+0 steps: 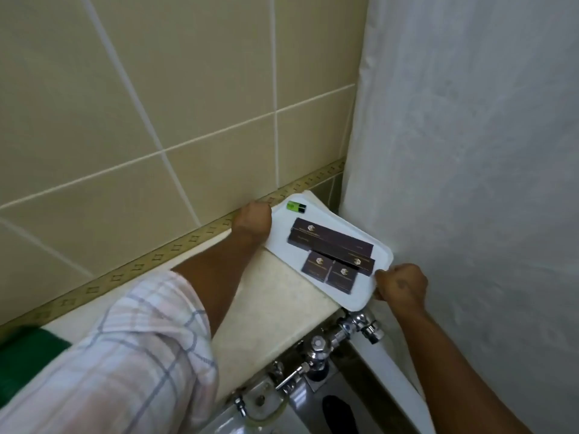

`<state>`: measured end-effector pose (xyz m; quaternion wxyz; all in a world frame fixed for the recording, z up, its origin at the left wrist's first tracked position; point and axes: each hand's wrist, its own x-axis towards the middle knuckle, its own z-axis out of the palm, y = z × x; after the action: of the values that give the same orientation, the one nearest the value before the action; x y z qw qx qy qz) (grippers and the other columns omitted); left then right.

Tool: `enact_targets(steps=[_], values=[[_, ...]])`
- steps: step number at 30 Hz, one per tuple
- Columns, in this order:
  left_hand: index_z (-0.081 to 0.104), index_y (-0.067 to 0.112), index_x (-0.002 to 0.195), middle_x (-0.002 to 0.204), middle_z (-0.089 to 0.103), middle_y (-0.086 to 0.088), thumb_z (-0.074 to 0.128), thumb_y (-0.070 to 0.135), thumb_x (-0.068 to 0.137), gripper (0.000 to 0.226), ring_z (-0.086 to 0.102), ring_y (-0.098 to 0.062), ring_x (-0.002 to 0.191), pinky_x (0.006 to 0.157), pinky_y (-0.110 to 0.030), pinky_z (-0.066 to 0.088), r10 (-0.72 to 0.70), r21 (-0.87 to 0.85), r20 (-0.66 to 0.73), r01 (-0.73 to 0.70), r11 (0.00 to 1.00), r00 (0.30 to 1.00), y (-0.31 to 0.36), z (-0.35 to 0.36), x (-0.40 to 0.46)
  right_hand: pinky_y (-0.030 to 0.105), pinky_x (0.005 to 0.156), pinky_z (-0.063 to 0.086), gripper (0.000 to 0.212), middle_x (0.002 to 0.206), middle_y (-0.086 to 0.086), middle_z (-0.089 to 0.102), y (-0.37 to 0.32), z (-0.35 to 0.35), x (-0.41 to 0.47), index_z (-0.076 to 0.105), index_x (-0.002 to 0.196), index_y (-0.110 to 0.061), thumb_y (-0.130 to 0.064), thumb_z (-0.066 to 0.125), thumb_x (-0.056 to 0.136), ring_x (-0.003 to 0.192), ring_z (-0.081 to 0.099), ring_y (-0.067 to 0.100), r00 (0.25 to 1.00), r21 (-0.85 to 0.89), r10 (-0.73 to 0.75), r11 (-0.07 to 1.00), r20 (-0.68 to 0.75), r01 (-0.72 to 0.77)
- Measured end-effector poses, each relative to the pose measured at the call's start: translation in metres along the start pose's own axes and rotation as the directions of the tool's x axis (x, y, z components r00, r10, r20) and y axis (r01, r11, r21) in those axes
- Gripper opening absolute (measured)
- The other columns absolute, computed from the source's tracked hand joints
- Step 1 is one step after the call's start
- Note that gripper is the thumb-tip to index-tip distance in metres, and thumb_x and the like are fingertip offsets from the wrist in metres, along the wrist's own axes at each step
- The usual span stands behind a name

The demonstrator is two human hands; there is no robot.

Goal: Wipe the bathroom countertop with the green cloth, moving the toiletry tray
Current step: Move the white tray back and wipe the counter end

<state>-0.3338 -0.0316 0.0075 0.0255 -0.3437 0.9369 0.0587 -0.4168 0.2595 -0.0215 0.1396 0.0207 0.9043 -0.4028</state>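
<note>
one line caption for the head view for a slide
Both hands, left and right, grip the white toiletry tray on the countertop.

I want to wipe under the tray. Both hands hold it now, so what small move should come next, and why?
Probably lift the white tray level and carry it aside: the left hand and right hand grip opposite edges, loose dark boxes lie on it, and the green cloth waits at the left.

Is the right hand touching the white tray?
Touching. The head view shows the right hand closed on the near corner of the white tray.
</note>
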Motion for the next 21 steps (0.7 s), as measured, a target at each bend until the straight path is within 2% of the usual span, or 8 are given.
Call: enact_targets(steps=[3,5,7,10,12,14,17,21], values=[[0.065,0.004,0.109,0.115,0.067,-0.016,0.052,0.004,0.089,0.024,0.064,-0.032,0.107,0.088,-0.036,0.051,-0.097,-0.100,0.033,0.100,0.990,0.995,-0.021,-0.001,-0.032,0.046,0.073,0.060,0.022,0.070,0.023,0.071,-0.013,-0.009,0.007,0.067,0.067,0.006,-0.013,0.073,0.077,0.069,0.071,0.035,0.994,-0.109,-0.099,0.989,0.040,0.103],[0.067,0.004,0.098,0.109,0.068,-0.017,0.055,0.003,0.084,0.018,0.066,-0.033,0.102,0.081,-0.035,0.053,-0.169,-0.178,0.080,0.181,0.967,0.982,-0.041,-0.004,-0.062,0.043,0.071,0.059,0.025,0.062,0.021,0.069,-0.024,-0.011,0.004,0.065,0.060,0.005,-0.012,0.071,0.077,0.064,0.069,0.033,0.980,-0.166,-0.181,0.967,0.086,0.194],[0.059,0.006,0.072,0.097,0.069,-0.018,0.058,0.005,0.078,0.006,0.067,-0.033,0.091,0.065,-0.033,0.050,-0.226,-0.258,0.122,0.251,0.933,0.966,-0.061,-0.012,-0.089,0.038,0.066,0.057,0.027,0.053,0.016,0.067,-0.036,-0.010,-0.001,0.063,0.054,0.002,-0.012,0.069,0.076,0.059,0.068,0.031,0.965,-0.212,-0.227,0.944,0.132,0.251],[0.049,0.011,0.056,0.073,0.064,-0.015,0.062,0.009,0.069,0.019,0.062,-0.029,0.068,0.046,-0.026,0.035,-0.352,-0.375,0.163,0.388,0.842,0.922,-0.095,-0.018,-0.132,0.025,0.055,0.044,0.028,0.045,0.006,0.064,-0.059,0.002,-0.011,0.064,0.050,-0.005,-0.020,0.067,0.074,0.053,0.065,0.021,0.925,-0.244,-0.288,0.905,0.247,0.348],[0.058,0.008,0.061,0.065,0.062,-0.007,0.065,0.012,0.066,0.009,0.059,-0.023,0.060,0.044,-0.022,0.034,-0.446,-0.440,0.178,0.477,0.761,0.877,-0.118,-0.021,-0.165,0.026,0.057,0.043,0.022,0.051,0.007,0.066,-0.080,0.021,-0.020,0.067,0.057,-0.003,-0.014,0.068,0.075,0.058,0.065,0.024,0.901,-0.276,-0.299,0.879,0.313,0.388],[0.066,0.007,0.070,0.069,0.065,-0.004,0.070,0.015,0.065,0.011,0.060,-0.019,0.061,0.045,-0.022,0.038,-0.531,-0.484,0.197,0.553,0.678,0.824,-0.137,-0.017,-0.193,0.032,0.066,0.050,0.017,0.066,0.015,0.070,-0.099,0.045,-0.027,0.070,0.067,0.003,-0.010,0.067,0.078,0.072,0.068,0.034,0.867,-0.309,-0.331,0.836,0.373,0.452],[0.070,0.009,0.073,0.071,0.069,-0.003,0.074,0.016,0.065,0.012,0.063,-0.017,0.063,0.046,-0.023,0.045,-0.638,-0.521,0.233,0.648,0.556,0.734,-0.162,-0.013,-0.231,0.040,0.078,0.057,0.014,0.086,0.021,0.071,-0.127,0.088,-0.045,0.071,0.081,0.003,-0.011,0.067,0.084,0.084,0.068,0.037,0.820,-0.325,-0.363,0.787,0.443,0.524],[0.074,0.006,0.071,0.070,0.072,-0.006,0.076,0.010,0.066,0.006,0.068,-0.018,0.068,0.061,-0.029,0.058,-0.715,-0.576,0.278,0.707,0.410,0.641,-0.183,-0.013,-0.256,0.039,0.077,0.057,0.012,0.091,0.020,0.069,-0.157,0.133,-0.067,0.070,0.086,0.001,-0.009,0.063,0.085,0.085,0.066,0.036,0.775,-0.350,-0.380,0.730,0.505,0.587]])
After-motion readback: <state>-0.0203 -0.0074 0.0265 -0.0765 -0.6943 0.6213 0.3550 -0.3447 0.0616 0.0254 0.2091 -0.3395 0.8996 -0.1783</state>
